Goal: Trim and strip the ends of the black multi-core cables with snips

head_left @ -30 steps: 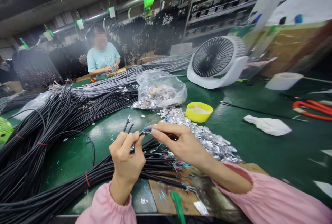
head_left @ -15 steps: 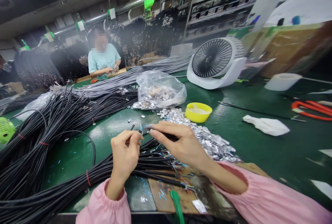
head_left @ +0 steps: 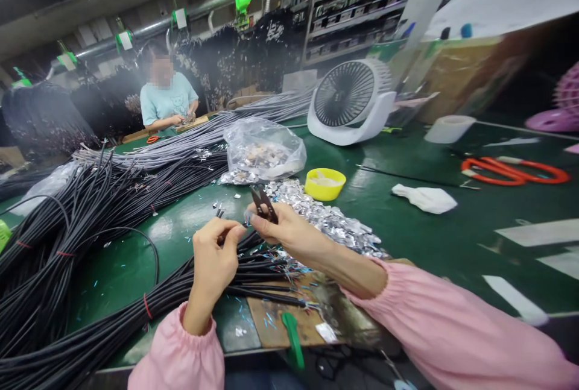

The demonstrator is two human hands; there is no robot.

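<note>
My left hand [head_left: 213, 257] is closed in a pinch on a black cable, whose short dark end [head_left: 219, 213] pokes out above the fingers. Close beside it, my right hand [head_left: 294, 230] grips dark thread snips [head_left: 264, 204] with the blades pointing upward. Its thumb and forefinger are nearly at the left fingertips; what lies between them is too small to make out. Under both hands lies a bundle of black cables [head_left: 190, 278] with a red tie, its stripped ends [head_left: 312, 304] showing coloured wires over a brown board [head_left: 262, 323].
A pile of silver foil scraps [head_left: 335, 221] lies beyond my right hand, near a yellow dish [head_left: 324, 184] and a clear bag [head_left: 265, 149]. A white fan [head_left: 350, 100] stands behind. Orange-handled scissors [head_left: 511, 170] lie right. A co-worker [head_left: 168, 100] sits across the table.
The snips have swung from pointing left at the cable end to pointing upward in my right hand. The view has turned to the right.
</note>
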